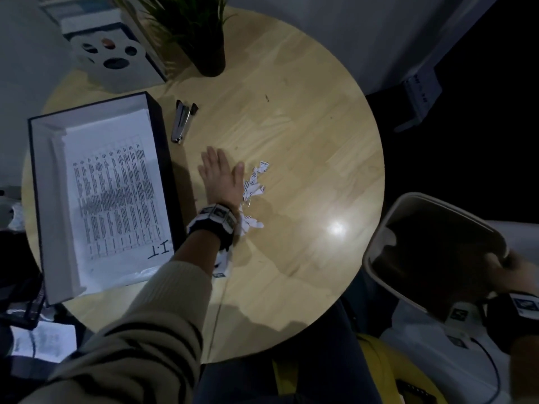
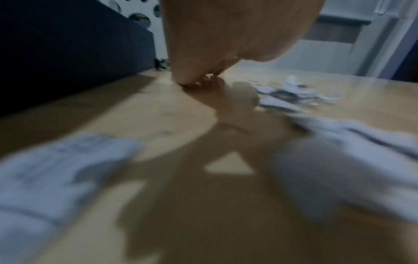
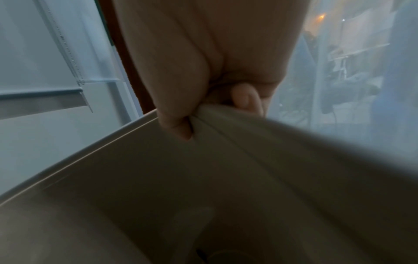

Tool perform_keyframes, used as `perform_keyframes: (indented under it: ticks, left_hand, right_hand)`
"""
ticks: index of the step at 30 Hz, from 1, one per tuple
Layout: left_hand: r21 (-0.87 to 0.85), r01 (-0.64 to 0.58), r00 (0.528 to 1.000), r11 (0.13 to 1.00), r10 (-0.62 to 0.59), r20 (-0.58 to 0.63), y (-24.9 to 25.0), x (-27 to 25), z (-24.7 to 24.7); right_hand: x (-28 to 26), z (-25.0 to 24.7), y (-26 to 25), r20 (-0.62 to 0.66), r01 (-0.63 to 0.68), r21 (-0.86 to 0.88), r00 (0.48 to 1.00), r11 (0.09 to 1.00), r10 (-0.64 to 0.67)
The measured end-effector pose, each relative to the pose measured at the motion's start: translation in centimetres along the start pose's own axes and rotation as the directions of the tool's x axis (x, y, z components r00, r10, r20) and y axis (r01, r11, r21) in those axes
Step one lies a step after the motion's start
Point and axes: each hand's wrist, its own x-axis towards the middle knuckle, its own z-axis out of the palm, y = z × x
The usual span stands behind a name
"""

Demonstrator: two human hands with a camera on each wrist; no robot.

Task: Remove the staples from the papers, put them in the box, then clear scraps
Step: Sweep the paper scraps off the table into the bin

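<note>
My left hand (image 1: 220, 174) lies flat on the round wooden table (image 1: 306, 135), fingers straight, its edge against a line of torn paper scraps (image 1: 254, 182). More scraps (image 1: 248, 224) sit beside and under the wrist. In the left wrist view the hand (image 2: 217, 44) presses down on the wood with blurred scraps (image 2: 294, 92) to its right. My right hand (image 1: 507, 266) grips the rim of a beige bin (image 1: 414, 225) held tilted at the table's right edge; thumb and fingers (image 3: 176, 114) pinch the bin rim (image 3: 226, 121). A dark box (image 1: 163, 147) at left holds printed papers (image 1: 116, 193).
A black and silver stapler (image 1: 182, 121) lies just right of the box's far corner. A potted plant (image 1: 204, 36) and a white holder with round holes (image 1: 113, 56) stand at the back. A small dark speck (image 1: 267, 97) lies on the far wood.
</note>
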Motion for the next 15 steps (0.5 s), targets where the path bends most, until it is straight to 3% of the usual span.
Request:
perform_keyframes:
  ticks: [3, 5, 6, 8, 10, 12, 15]
  left_hand:
    - [0.012, -0.093, 0.993, 0.996, 0.092, 0.073, 2.9, -2.6, 2.5]
    - [-0.107, -0.22, 0.965, 0.97, 0.232, 0.121, 3.3, -4.8, 3.3]
    - [-0.205, -0.233, 0.963, 0.951, 0.255, 0.089, 3.0, -5.6, 3.0]
    - [-0.318, -0.158, 0.987, 0.935, 0.145, -0.067, 1.3, -6.4, 1.7]
    - [-0.275, -0.044, 0.974, 0.961, -0.021, -0.228, -1.6, -7.6, 0.3]
    - [-0.24, -0.002, 0.971, 0.971, -0.055, -0.234, -4.4, -9.3, -0.1]
    - [-0.185, -0.018, 0.991, 0.983, -0.007, -0.135, -6.1, -11.2, 1.3]
  right_hand:
    - [0.3, 0.2, 1.4, -0.008, -0.004, 0.02, 1.0, 1.0, 0.004]
    - [-0.5, -0.1, 1.0, -0.02, 0.011, 0.03, 1.0, 0.999, -0.01]
    - [-0.9, -0.2, 0.9, -0.025, 0.02, 0.036, 1.0, 0.999, -0.019]
    - [-0.8, 0.0, 2.0, -0.045, 0.04, -0.01, 0.998, 0.999, -0.041]
    - [0.3, 0.7, 4.1, -0.022, 0.045, -0.055, 0.999, 0.997, -0.047]
    - [1.0, 1.6, 5.3, 0.014, 0.048, -0.092, 0.999, 0.995, -0.047]
    - [-1.3, 2.1, 2.7, 0.023, 0.076, -0.132, 0.997, 0.988, -0.074]
